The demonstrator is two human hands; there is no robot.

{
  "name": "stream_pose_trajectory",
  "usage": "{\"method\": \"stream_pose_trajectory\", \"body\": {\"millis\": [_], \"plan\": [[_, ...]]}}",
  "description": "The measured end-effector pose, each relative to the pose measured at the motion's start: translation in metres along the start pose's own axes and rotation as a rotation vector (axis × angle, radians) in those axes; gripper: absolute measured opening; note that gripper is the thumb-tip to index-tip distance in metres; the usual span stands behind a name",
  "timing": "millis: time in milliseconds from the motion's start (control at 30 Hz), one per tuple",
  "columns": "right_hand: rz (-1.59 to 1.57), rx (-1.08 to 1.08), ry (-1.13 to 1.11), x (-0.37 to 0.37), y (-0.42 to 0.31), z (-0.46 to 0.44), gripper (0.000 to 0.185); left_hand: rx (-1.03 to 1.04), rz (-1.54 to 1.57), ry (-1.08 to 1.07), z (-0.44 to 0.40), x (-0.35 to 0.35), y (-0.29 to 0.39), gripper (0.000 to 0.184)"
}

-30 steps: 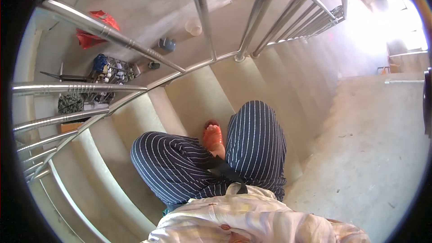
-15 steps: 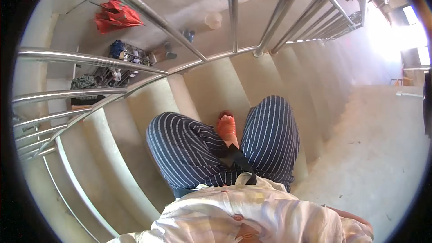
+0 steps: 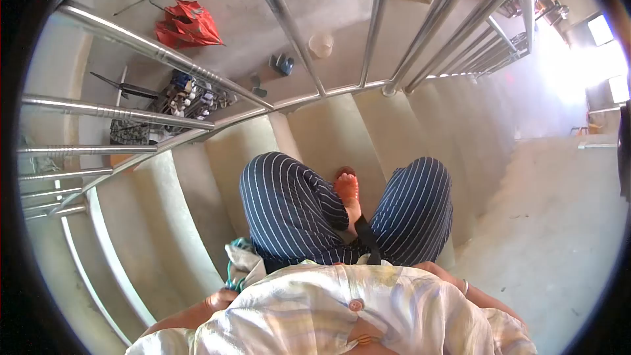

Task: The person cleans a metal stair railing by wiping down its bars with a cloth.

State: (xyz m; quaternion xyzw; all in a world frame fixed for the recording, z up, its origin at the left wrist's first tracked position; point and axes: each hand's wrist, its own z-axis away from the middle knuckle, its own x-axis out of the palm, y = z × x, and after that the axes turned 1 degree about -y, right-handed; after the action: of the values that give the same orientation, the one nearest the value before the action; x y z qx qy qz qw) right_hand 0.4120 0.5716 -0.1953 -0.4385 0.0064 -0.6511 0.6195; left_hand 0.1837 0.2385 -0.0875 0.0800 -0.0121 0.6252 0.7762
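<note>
My left hand [image 3: 222, 299] is low beside my left hip, at the shirt's edge. Its fingers are partly hidden and seem closed on a grey cloth with teal cord [image 3: 246, 264], which hangs against the striped trousers [image 3: 296, 210]. On the other side, my right hand [image 3: 430, 268] rests by my right hip, mostly covered by the pale shirt [image 3: 296, 302]. A bangle [image 3: 466, 287] circles that wrist, and the fingers cannot be made out. Between my knees hangs a black strap [image 3: 368, 240].
I am on a pale staircase [image 3: 328, 128] with a red sandal [image 3: 346, 189] on a tread. A steel railing [image 3: 289, 33] runs along the left. Beyond it lie a red umbrella [image 3: 188, 24], a shoe rack [image 3: 190, 98] and a bucket [image 3: 321, 45].
Both arms have come into sight at my sides, and the grey cloth with teal cord has appeared at the left. The view has shifted, so my knees sit farther right and lower.
</note>
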Motion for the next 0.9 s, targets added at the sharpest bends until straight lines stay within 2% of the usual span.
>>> {"method": "stream_pose_trajectory", "body": {"millis": [367, 400, 500, 600, 633, 733, 767, 833, 867, 900], "plan": [[-0.073, -0.040, 0.022, 0.012, -0.052, -0.012, 0.015, 0.011, 0.007, -0.128, 0.019, 0.011, -0.015, 0.029], [-0.148, -0.049, 0.045, 0.020, -0.064, -0.012, 0.011, 0.002, 0.001, -0.132, 0.024, 0.012, -0.016, 0.029], [-0.077, -0.058, 0.108, 0.018, -0.071, -0.013, 0.010, -0.007, 0.008, -0.136, 0.034, 0.019, -0.023, 0.029], [0.026, -0.076, 0.215, 0.012, -0.077, -0.009, 0.009, 0.038, -0.268, -0.161, 0.043, 0.015, -0.028, 0.033], [0.064, -0.085, 0.251, 0.009, -0.079, -0.007, 0.009, 0.042, -0.266, -0.160, 0.040, 0.010, -0.032, 0.033], [0.196, -0.129, 0.325, 0.001, -0.082, 0.000, 0.008, -0.007, 0.085, -0.147, 0.021, -0.021, -0.051, 0.042], [0.237, -0.145, 0.345, -0.001, -0.084, 0.003, 0.008, 0.005, 0.095, -0.134, 0.018, -0.030, -0.051, 0.042], [0.318, -0.190, 0.397, -0.006, -0.087, 0.007, 0.008, 0.063, -0.011, -0.268, 0.014, -0.043, -0.046, 0.048], [0.362, -0.218, 0.426, -0.008, -0.088, 0.008, 0.007, 0.214, -0.048, -0.282, 0.025, -0.028, -0.025, 0.050], [0.406, -0.248, 0.458, -0.010, -0.090, 0.009, 0.007, 0.334, -0.095, -0.223, 0.021, -0.032, -0.012, 0.044]]}}
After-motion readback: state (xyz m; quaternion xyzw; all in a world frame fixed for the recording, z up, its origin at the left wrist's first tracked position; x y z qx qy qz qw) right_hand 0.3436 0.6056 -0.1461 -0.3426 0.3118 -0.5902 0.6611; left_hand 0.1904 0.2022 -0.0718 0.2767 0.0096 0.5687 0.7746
